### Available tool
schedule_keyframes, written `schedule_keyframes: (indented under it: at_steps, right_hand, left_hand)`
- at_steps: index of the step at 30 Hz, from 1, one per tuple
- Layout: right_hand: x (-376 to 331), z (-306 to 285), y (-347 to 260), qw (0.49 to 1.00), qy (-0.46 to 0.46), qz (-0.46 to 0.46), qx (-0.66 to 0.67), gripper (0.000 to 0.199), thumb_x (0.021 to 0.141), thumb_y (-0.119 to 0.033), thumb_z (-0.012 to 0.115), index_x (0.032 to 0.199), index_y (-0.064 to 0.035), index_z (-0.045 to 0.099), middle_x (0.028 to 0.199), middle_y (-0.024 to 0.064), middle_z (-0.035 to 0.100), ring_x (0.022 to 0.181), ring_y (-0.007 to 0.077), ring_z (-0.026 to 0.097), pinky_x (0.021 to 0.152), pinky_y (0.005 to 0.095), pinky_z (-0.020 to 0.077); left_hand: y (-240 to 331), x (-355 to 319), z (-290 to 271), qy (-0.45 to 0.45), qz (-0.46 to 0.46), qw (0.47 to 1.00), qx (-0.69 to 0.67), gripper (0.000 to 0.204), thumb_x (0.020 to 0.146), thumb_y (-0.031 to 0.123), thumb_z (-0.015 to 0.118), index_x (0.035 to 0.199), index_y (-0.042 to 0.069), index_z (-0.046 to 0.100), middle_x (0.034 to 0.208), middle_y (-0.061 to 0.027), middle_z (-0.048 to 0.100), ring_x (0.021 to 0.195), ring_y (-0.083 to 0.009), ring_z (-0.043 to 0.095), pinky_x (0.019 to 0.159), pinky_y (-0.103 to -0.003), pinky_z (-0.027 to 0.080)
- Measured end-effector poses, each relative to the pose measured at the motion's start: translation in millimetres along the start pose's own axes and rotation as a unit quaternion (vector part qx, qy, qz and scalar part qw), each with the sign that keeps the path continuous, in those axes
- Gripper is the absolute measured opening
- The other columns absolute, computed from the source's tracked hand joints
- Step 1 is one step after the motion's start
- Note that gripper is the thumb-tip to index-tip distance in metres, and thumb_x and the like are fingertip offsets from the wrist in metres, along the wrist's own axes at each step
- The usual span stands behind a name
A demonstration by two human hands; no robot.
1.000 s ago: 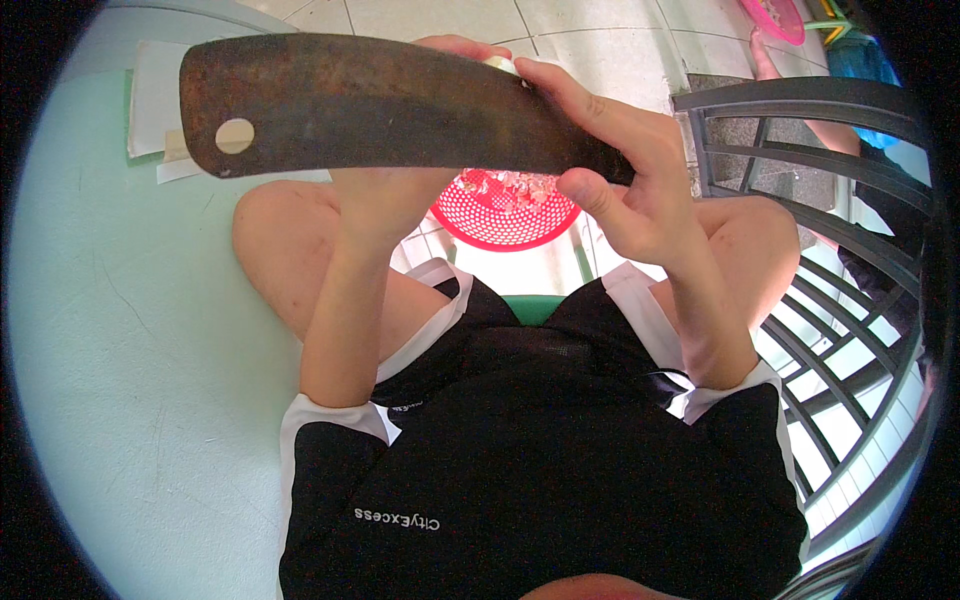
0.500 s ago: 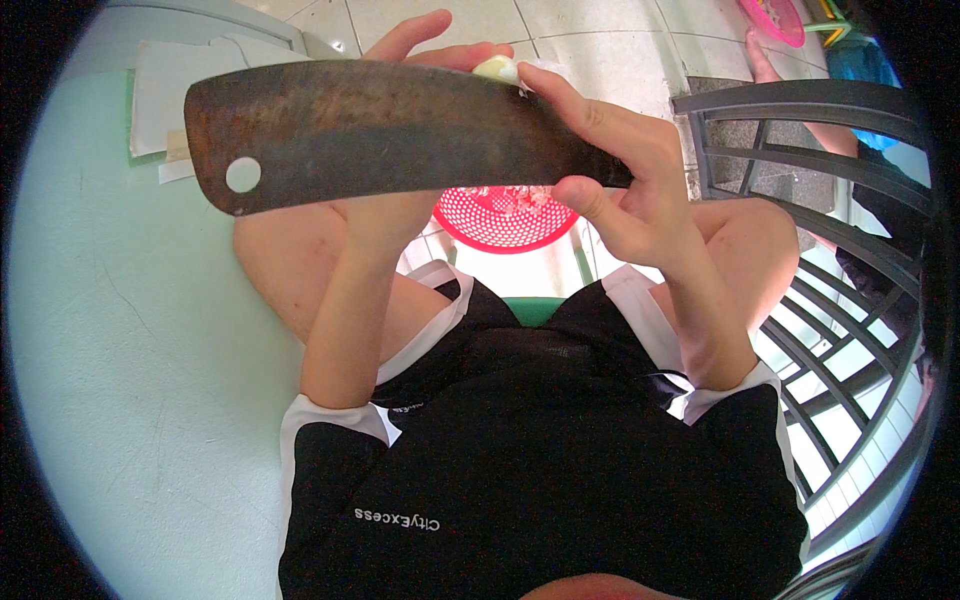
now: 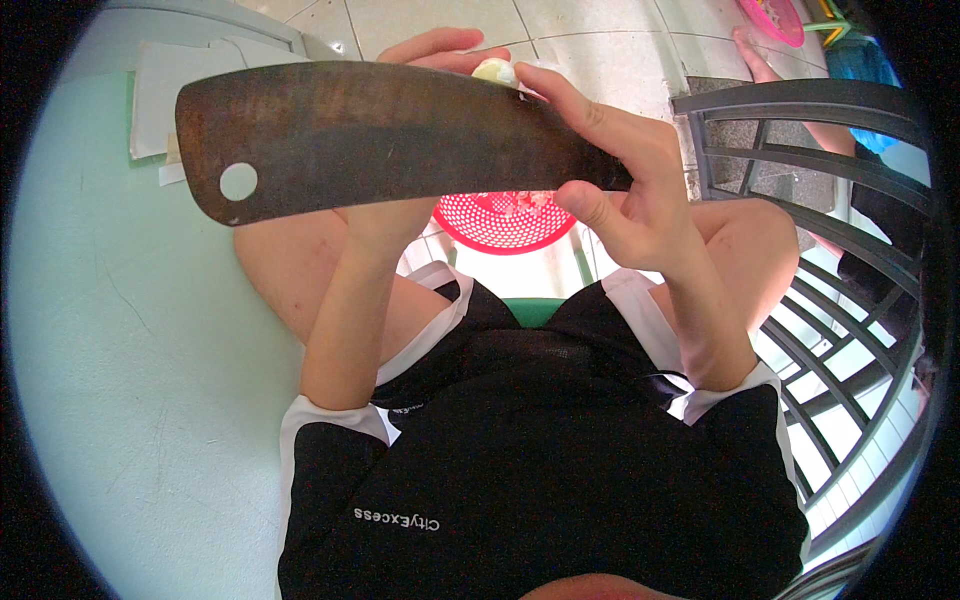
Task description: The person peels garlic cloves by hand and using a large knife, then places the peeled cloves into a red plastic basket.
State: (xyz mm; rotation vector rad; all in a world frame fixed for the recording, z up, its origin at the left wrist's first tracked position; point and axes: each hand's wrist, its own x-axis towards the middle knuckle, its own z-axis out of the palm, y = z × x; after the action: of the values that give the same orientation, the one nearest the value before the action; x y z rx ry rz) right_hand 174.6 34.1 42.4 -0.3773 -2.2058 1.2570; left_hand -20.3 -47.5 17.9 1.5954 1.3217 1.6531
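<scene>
We see the pale, rounded piece (image 3: 494, 72) just at the far edge of the cleaver (image 3: 400, 135), near its narrow end, between the fingertips of the two hands. Compared with one second ago, the broad end of the cleaver sits lower and the piece shows more clearly; we judge from this that the angle is being adjusted, while the work on the piece is not finished. Our right hand (image 3: 645, 170) is closed around the narrow end of the cleaver, its forefinger reaching to the piece. Our left hand (image 3: 393, 220) is mostly behind the cleaver; its extended fingers show beyond it, one tip at the piece, but we cannot tell how firmly it grips. Below the cleaver, partly covered by it, is the red basket (image 3: 508, 247) with pale scraps (image 3: 520, 203). Dark metal rails (image 3: 810, 95) stand to the right of the cleaver.
</scene>
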Motion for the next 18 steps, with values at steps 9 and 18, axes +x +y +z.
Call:
schedule_keyframes:
  at_steps: [9, 18]
  right_hand:
    - [-1.4, -1.4, 3.1, 1.0, 0.0, 0.0, -0.02, 0.073, 0.085, -0.049, 0.057, 0.126, 0.0099, 0.049, 0.103, 0.0235, 0.064, 0.094, 0.0257, 0.066, 0.08, 0.0291, 0.047]
    - [-3.5, -1.7, 0.9, 1.0, -0.008, 0.022, -0.003, 0.069, 0.086, -0.046, 0.057, 0.126, 0.0101, 0.049, 0.103, 0.0231, 0.064, 0.093, 0.0253, 0.065, 0.081, 0.0293, 0.0462]
  left_hand:
    - [12.1, -11.3, 2.8, 0.001, -0.239, 0.961, -0.137, 0.052, 0.086, 0.036, 0.063, 0.123, 0.002, 0.05, 0.12, -0.0136, 0.055, 0.107, -0.0231, 0.056, 0.091, -0.039, 0.05]
    - [17.0, -8.5, 8.3, 0.057, -0.251, 0.947, -0.195, 0.032, 0.084, 0.01, 0.066, 0.115, 0.003, 0.061, 0.11, -0.0077, 0.064, 0.094, -0.0127, 0.062, 0.079, -0.025, 0.051]
